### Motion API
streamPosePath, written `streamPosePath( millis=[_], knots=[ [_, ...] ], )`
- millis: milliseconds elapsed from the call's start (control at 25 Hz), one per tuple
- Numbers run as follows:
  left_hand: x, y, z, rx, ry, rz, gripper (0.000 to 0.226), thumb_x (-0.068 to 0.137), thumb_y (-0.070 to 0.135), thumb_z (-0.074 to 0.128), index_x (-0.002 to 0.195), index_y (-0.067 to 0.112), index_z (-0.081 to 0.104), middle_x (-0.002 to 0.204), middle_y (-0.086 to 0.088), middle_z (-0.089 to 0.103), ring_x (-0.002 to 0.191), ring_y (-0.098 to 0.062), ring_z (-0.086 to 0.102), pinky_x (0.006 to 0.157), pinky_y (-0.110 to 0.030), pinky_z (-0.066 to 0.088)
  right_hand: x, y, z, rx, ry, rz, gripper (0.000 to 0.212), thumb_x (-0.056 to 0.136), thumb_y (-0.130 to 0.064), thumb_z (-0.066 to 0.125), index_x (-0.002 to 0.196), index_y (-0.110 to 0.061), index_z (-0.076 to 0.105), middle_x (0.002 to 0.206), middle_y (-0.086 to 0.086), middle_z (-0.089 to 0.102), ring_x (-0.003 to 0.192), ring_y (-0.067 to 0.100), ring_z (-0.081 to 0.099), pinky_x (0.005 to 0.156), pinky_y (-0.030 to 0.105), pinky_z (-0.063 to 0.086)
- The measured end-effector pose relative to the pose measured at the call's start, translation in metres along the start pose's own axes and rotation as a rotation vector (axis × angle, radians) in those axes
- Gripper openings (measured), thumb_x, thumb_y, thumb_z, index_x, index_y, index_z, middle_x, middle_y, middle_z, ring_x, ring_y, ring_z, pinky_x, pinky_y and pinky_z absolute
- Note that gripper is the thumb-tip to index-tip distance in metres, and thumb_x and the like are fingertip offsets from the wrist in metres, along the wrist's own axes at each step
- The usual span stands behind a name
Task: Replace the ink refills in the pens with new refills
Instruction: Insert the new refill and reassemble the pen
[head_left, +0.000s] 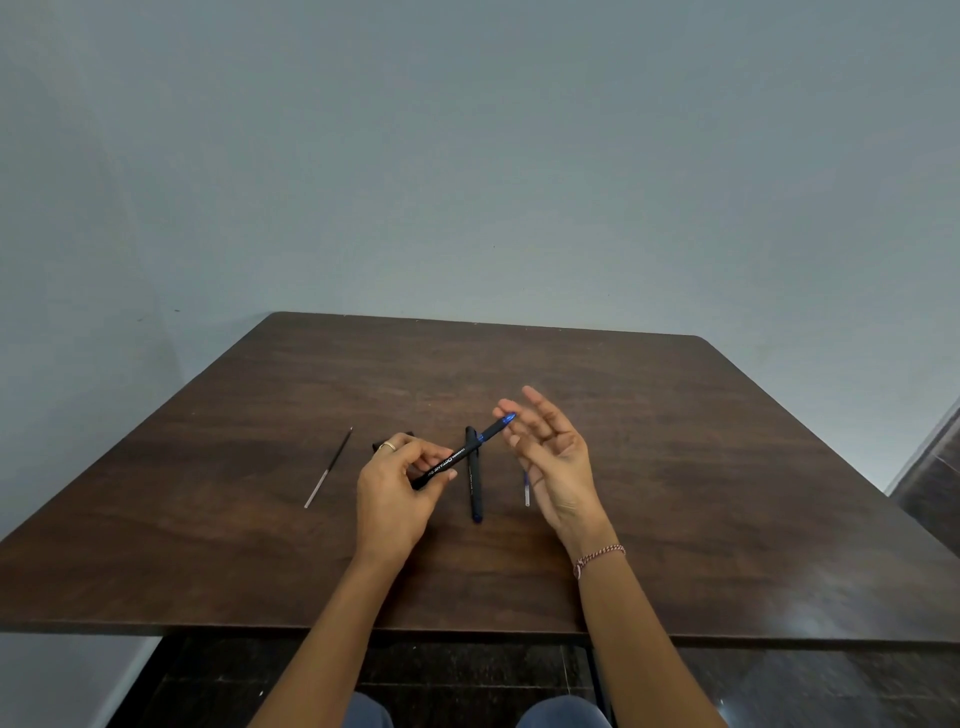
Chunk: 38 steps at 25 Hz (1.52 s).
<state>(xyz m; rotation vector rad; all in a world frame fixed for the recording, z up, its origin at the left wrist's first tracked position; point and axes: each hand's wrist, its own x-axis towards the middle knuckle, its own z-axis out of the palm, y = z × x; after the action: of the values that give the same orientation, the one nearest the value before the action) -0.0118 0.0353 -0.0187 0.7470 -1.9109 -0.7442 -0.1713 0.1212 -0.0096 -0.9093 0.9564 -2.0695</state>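
Two hands share this: my left hand (397, 483) pinches the pen (493, 430), tip angled toward my right hand (550, 457), loose and empty, probably to unscrew it.

Matt wood-grain table (675, 467), plastic pen (470, 451)

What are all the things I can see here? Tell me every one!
table: one, dark brown, under everything
held pen: one, black with blue tip, in the left hand
lying pen: one, black, on the table between the hands
thin refill: one, dark and clear, on the table, left
blue refill: one, blue and clear, partly behind the right hand
black piece: one, black, behind the left hand, mostly hidden
left hand: one, grips the held pen
right hand: one, open, beside the pen's tip
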Motion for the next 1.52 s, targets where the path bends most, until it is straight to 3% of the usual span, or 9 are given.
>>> streamPosePath(
  millis=[360, 480, 600, 760, 1080, 1360, 1520],
  knots=[
    [0.0001, 0.0007, -0.0001, 0.027, -0.022, 0.01, 0.029, 0.066, 0.008, 0.082, 0.082, 0.029, 0.069, 0.081, 0.015, 0.059, 0.08, 0.001, 0.056, 0.069, -0.006, 0.043, 0.0017, 0.0011, 0.0012, -0.07, 0.044, 0.023, 0.048, 0.062, -0.005, 0.078, 0.107, -0.021, 0.068, 0.087, -0.001, 0.074, 0.092, 0.012, 0.07, 0.081, 0.022, 0.055],
    [-0.0004, 0.0003, 0.0005, 0.026, -0.03, 0.025, 0.03, 0.065, 0.008, 0.082, 0.08, 0.03, 0.068, 0.08, 0.014, 0.059, 0.079, -0.001, 0.057, 0.068, -0.007, 0.043, 0.0008, 0.0022, 0.002, -0.136, 0.041, 0.029, 0.045, 0.063, -0.01, 0.079, 0.104, -0.026, 0.072, 0.081, -0.007, 0.071, 0.089, 0.009, 0.067, 0.088, 0.025, 0.054],
    [-0.0005, 0.0008, 0.0009, 0.035, -0.034, 0.021, 0.031, 0.065, 0.009, 0.083, 0.08, 0.032, 0.068, 0.079, 0.014, 0.059, 0.078, -0.001, 0.057, 0.066, -0.009, 0.044, 0.001, 0.0023, 0.0006, -0.144, 0.021, 0.029, 0.045, 0.071, -0.001, 0.075, 0.107, -0.027, 0.071, 0.088, -0.007, 0.071, 0.095, 0.009, 0.066, 0.096, 0.029, 0.051],
    [0.0002, 0.0008, 0.0007, 0.026, -0.035, 0.019, 0.03, 0.065, 0.008, 0.082, 0.08, 0.03, 0.069, 0.08, 0.014, 0.06, 0.077, -0.002, 0.057, 0.068, -0.012, 0.046, 0.0004, 0.0027, 0.0001, -0.123, -0.044, 0.031, 0.049, 0.081, 0.017, 0.059, 0.114, -0.018, 0.066, 0.104, 0.003, 0.072, 0.103, 0.015, 0.066, 0.09, 0.026, 0.053],
    [-0.0006, 0.0012, 0.0006, 0.033, -0.039, 0.044, 0.034, 0.065, 0.006, 0.082, 0.078, 0.034, 0.066, 0.078, 0.013, 0.059, 0.078, -0.003, 0.057, 0.068, -0.008, 0.044, -0.0009, 0.0029, 0.0021, -0.204, -0.006, 0.038, 0.04, 0.075, 0.004, 0.072, 0.105, -0.021, 0.069, 0.083, -0.003, 0.071, 0.088, 0.013, 0.068, 0.09, 0.03, 0.053],
    [-0.0007, 0.0016, -0.0001, 0.037, -0.035, 0.039, 0.036, 0.064, 0.006, 0.082, 0.078, 0.035, 0.065, 0.078, 0.012, 0.059, 0.078, -0.003, 0.056, 0.069, -0.009, 0.044, -0.0001, 0.0031, -0.0005, -0.147, -0.067, 0.016, 0.047, 0.081, 0.017, 0.059, 0.113, -0.017, 0.065, 0.107, 0.007, 0.072, 0.103, 0.019, 0.066, 0.087, 0.026, 0.054],
    [0.0001, 0.0026, -0.0007, 0.051, -0.04, 0.037, 0.035, 0.064, 0.007, 0.082, 0.077, 0.035, 0.064, 0.078, 0.013, 0.059, 0.077, -0.002, 0.057, 0.066, -0.01, 0.044, -0.0007, 0.002, 0.0013, -0.154, -0.044, 0.003, 0.042, 0.074, 0.005, 0.071, 0.109, -0.018, 0.066, 0.097, 0.005, 0.073, 0.098, 0.018, 0.068, 0.088, 0.027, 0.054]
  ],
)
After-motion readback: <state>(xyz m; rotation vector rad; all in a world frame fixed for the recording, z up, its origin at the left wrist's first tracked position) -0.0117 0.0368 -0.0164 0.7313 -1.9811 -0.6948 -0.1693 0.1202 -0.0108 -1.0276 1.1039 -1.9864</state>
